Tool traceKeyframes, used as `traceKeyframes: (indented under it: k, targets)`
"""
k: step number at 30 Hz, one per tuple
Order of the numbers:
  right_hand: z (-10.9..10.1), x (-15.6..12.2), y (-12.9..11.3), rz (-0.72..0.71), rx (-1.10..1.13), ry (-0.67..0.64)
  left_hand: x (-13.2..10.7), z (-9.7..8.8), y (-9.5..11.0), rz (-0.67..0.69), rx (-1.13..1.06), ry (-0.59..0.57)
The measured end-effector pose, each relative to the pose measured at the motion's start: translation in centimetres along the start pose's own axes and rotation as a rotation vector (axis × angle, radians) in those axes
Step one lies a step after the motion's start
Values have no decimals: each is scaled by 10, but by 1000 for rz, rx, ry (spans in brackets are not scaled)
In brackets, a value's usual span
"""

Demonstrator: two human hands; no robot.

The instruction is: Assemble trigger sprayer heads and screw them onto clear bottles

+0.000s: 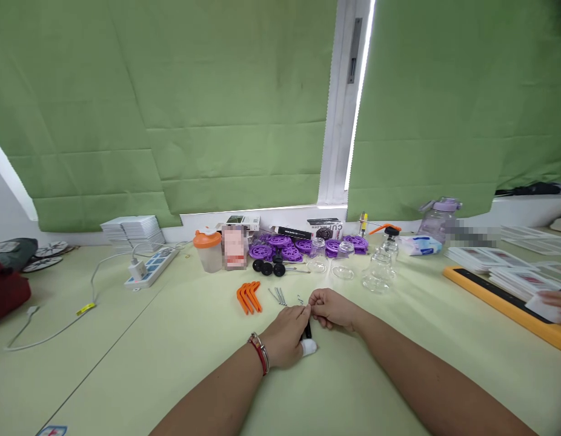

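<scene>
In the head view my left hand [283, 336] rests on the table, closed around a small black part [308, 330] that it mostly covers. The thumb wears a white cover [309, 347]. My right hand [330, 307] meets it at the fingertips in a pinch; whatever is between those fingers is too small to make out. Just beyond the hands lie tiny metal pieces [300, 299] and several long screws [277, 296]. To the left of these is a row of bent orange handles [248, 297]. Black round knobs [266, 269] and a screwdriver [298, 270] sit farther back.
Purple wheel-shaped parts [280, 247] and clear plastic cups [379, 272] line the back, beside an orange-lidded shaker [208, 251]. A power strip [152, 268] lies left. At right, another person's hand [557, 300] works over an orange paper trimmer [503, 309].
</scene>
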State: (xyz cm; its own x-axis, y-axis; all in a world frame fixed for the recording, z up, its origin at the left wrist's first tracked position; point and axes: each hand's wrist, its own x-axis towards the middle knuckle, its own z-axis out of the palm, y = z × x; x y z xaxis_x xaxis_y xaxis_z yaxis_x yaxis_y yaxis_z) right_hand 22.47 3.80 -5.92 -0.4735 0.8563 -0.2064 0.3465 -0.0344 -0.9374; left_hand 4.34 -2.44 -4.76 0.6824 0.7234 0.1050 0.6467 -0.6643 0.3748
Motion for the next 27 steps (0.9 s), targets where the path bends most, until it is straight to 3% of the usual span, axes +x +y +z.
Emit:
traceKeyframes:
  k: [23,27]
  targets:
    - [0,1,1,-8,14,-4,-1,-1,0,-9,-28,-2]
    - [0,2,4,-14,15,-4,-1,-3,2,-18,-17,42]
